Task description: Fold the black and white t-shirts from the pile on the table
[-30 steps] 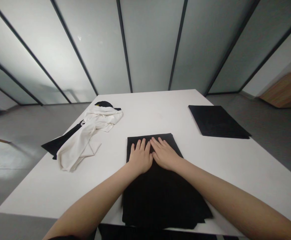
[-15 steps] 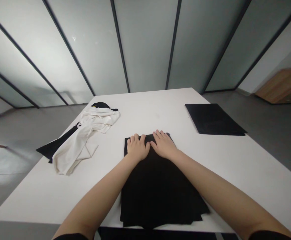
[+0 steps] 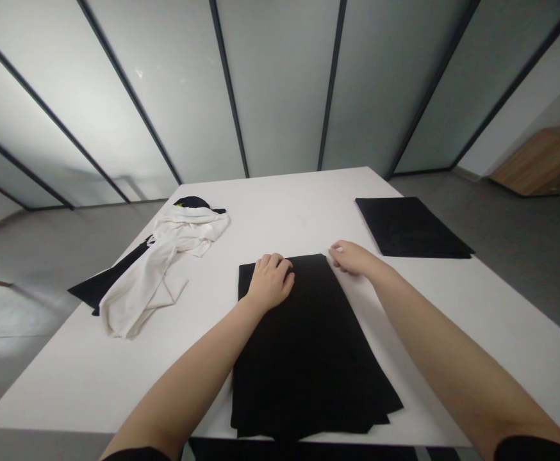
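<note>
A folded black garment lies on the white table in front of me, its far edge fairly straight and its near edge stepped in uneven layers. My left hand rests on its far left part, fingers loosely bent and apart, holding nothing. At the far right corner of the cloth is my right hand, with thumb and fingers drawn together in a pinch. Whether a bit of the corner is between those fingertips cannot be made out.
A crumpled white garment lies at the left, with a dark cloth under it and a black cap-like item behind. Another folded black cloth is at the far right of the white table. Frosted glass panels stand beyond.
My right hand has lifted off the cloth's top, moved right to its far corner and closed into a pinch. The left hand stays on the cloth, its fingers a little more bent.
</note>
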The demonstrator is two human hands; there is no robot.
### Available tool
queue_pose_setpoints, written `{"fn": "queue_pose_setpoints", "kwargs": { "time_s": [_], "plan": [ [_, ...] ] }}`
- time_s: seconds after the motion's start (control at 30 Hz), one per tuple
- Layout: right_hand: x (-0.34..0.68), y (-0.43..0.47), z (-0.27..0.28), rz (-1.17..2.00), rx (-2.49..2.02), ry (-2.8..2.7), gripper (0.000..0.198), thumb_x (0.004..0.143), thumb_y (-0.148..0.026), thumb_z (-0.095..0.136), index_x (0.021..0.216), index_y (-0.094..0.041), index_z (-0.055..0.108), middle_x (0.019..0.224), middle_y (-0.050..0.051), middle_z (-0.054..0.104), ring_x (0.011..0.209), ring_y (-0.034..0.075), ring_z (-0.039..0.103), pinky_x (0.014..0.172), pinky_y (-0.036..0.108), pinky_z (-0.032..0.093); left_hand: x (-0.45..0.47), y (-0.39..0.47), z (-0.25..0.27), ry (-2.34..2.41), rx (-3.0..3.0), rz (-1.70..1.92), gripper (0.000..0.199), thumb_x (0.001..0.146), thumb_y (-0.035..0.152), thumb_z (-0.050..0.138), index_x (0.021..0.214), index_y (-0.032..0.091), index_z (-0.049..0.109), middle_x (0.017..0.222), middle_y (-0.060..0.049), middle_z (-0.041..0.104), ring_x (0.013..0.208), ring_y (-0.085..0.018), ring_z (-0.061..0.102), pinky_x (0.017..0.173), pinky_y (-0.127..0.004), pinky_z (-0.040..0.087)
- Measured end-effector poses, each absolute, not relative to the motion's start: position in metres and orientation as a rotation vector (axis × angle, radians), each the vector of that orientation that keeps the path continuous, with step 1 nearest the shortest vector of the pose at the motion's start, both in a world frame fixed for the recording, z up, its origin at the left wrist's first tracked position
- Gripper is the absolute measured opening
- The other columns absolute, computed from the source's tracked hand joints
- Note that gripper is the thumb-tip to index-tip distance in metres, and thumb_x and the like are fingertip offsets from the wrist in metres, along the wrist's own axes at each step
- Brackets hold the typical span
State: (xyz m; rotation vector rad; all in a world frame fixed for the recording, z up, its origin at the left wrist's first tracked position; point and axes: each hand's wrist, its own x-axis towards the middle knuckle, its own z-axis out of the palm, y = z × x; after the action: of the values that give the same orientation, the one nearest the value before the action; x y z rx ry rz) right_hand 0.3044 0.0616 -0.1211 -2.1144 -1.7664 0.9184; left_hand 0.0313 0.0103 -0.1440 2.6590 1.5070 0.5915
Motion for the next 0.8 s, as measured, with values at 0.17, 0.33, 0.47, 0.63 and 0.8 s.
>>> {"fn": "queue_pose_setpoints", "kwargs": {
  "time_s": [0.17, 0.33, 0.47, 0.63, 0.8],
  "plan": [
    [0.295, 0.055, -0.115, 1.422, -1.830, -1.723, 0.073, 0.103, -0.056, 0.065, 0.161, -0.017, 0.045, 0.058, -0.001, 0.062, 0.049, 0.020, 0.061, 0.049, 0.027, 0.047, 0.032, 0.010, -0.141, 1.134, 2.728, 0.608, 0.020, 0.105, 0.030, 0.055, 0.112, 0.022, 0.071, 0.120, -0.010, 0.069, 0.110, -0.028, 0.058, 0.102, -0.046, 0.046],
    [0.290, 0.054, -0.113, 1.454, -1.730, -1.691, 0.073, 0.101, -0.043, 0.071, 0.163, -0.018, 0.042, 0.054, -0.007, 0.056, 0.044, 0.016, 0.055, 0.045, 0.023, 0.042, 0.031, 0.012, -0.144, 1.069, 2.729, 0.604, 0.019, 0.104, 0.026, 0.054, 0.108, 0.021, 0.072, 0.114, -0.010, 0.071, 0.107, -0.027, 0.060, 0.099, -0.044, 0.047],
    [0.288, 0.056, -0.111, 1.339, -1.702, -1.623, 0.063, 0.096, -0.022, 0.072, 0.155, -0.016, 0.052, 0.056, -0.009, 0.053, 0.044, 0.012, 0.049, 0.045, 0.022, 0.039, 0.031, 0.013, -0.144, 1.028, 2.736, 0.582, 0.021, 0.103, 0.023, 0.053, 0.106, 0.022, 0.074, 0.112, -0.010, 0.071, 0.106, -0.026, 0.061, 0.098, -0.044, 0.047],
    [0.289, 0.049, -0.104, 1.690, -1.563, -1.352, 0.069, 0.100, -0.029, 0.068, 0.163, -0.026, 0.039, 0.077, -0.003, 0.063, 0.060, 0.015, 0.063, 0.054, 0.024, 0.051, 0.031, 0.013, -0.143, 0.997, 2.730, 0.572, 0.023, 0.103, 0.022, 0.052, 0.106, 0.022, 0.075, 0.111, -0.010, 0.072, 0.103, -0.025, 0.062, 0.097, -0.043, 0.048],
    [0.286, 0.049, -0.114, 1.827, -1.532, -1.142, 0.050, 0.102, -0.032, 0.068, 0.149, -0.026, 0.052, 0.076, -0.004, 0.061, 0.056, 0.013, 0.058, 0.050, 0.022, 0.049, 0.031, 0.013, -0.143, 0.980, 2.730, 0.579, 0.022, 0.103, 0.022, 0.053, 0.104, 0.022, 0.075, 0.111, -0.009, 0.072, 0.103, -0.025, 0.062, 0.096, -0.042, 0.048]
  ]
}}
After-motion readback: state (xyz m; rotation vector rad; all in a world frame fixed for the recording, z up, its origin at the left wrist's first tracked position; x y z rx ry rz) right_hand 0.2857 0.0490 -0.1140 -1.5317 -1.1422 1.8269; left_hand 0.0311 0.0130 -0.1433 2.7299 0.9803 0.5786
